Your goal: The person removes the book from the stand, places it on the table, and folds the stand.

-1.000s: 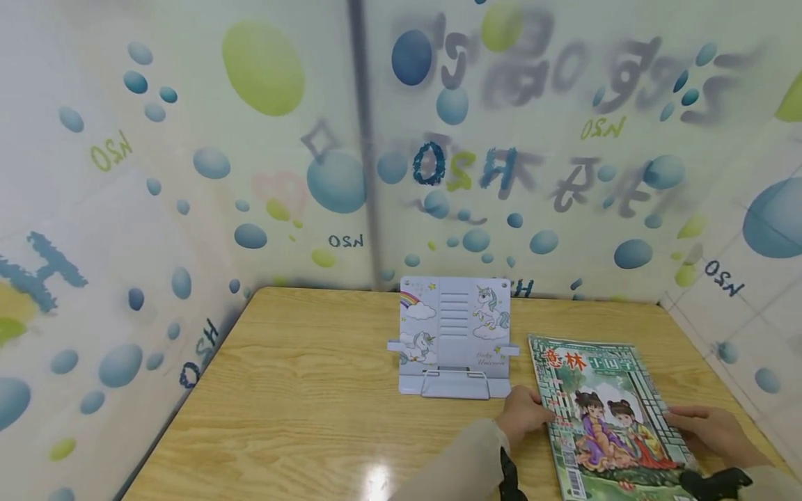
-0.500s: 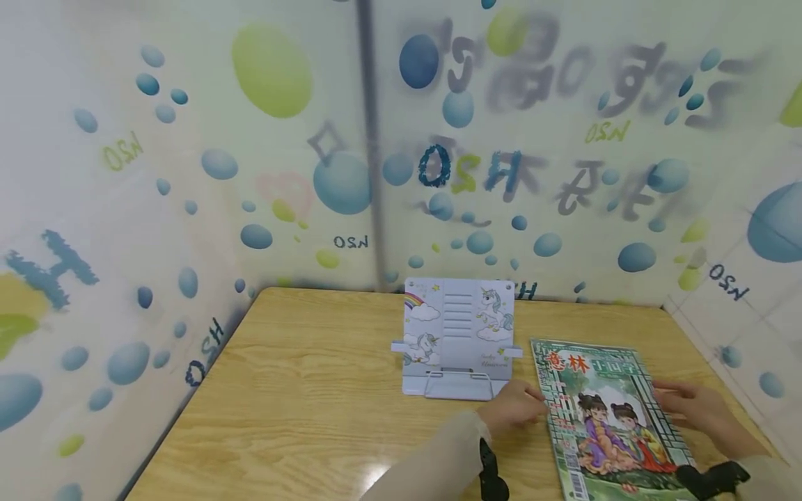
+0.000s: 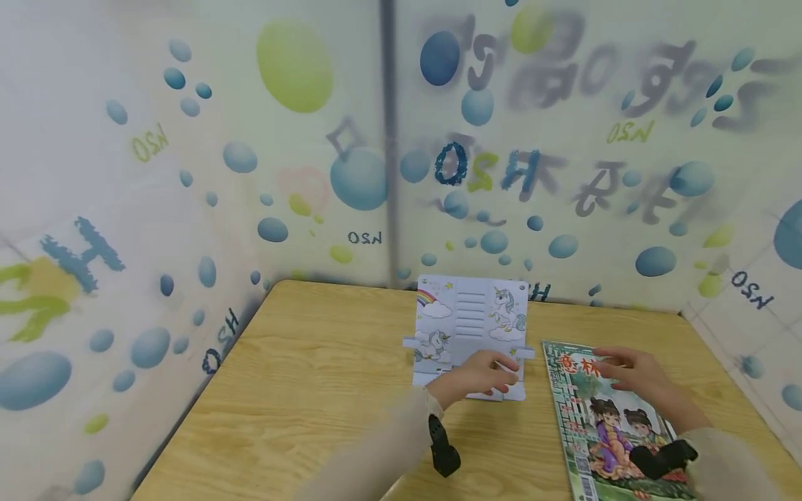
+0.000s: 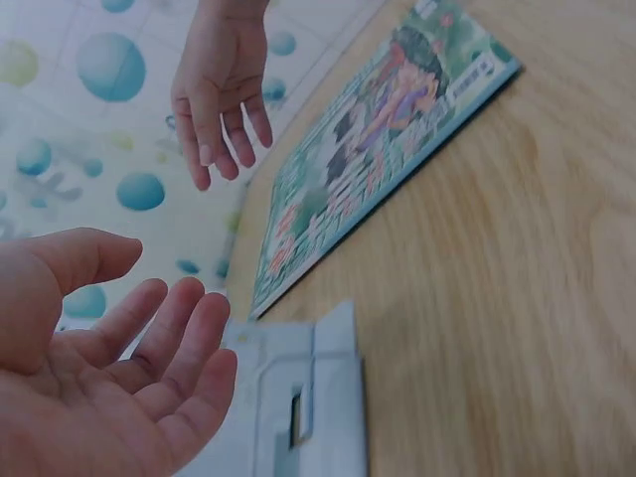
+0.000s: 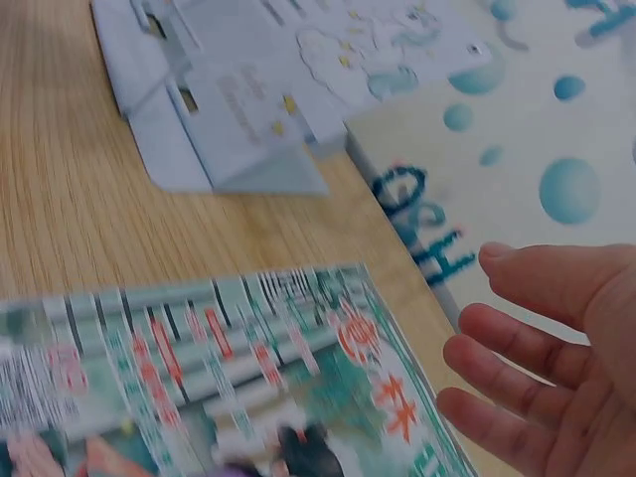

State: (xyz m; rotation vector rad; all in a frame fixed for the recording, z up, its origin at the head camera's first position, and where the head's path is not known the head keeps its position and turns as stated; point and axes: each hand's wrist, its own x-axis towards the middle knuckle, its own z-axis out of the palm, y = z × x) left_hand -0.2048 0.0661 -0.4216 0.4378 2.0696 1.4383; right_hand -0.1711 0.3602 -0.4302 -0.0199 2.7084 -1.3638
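Observation:
A white book stand (image 3: 470,313) with unicorn and rainbow pictures stands at the back of the table. In the head view my left hand (image 3: 479,376) overlaps its lower part, fingers loosely bent and holding nothing. To the right lies a green magazine (image 3: 579,431) with two cartoon figures on its cover. My right hand (image 3: 635,372) hovers over the magazine's upper right part, with nothing in its fingers. The left wrist view shows both the left palm (image 4: 109,397) and the right hand (image 4: 224,94) with parted fingers. The stand's wire rest is mostly hidden behind the left hand.
The wooden table (image 3: 301,376) reaches back to a light wall (image 3: 200,42) printed with blue and green bubbles. More printed wall stands close along the left and right sides. Each wrist wears a black strap mount (image 3: 443,445).
Both hands have left the magazine's edges. The left hand has moved left, up to the book stand; the right has risen over the magazine's upper part. The magazine stays on the table.

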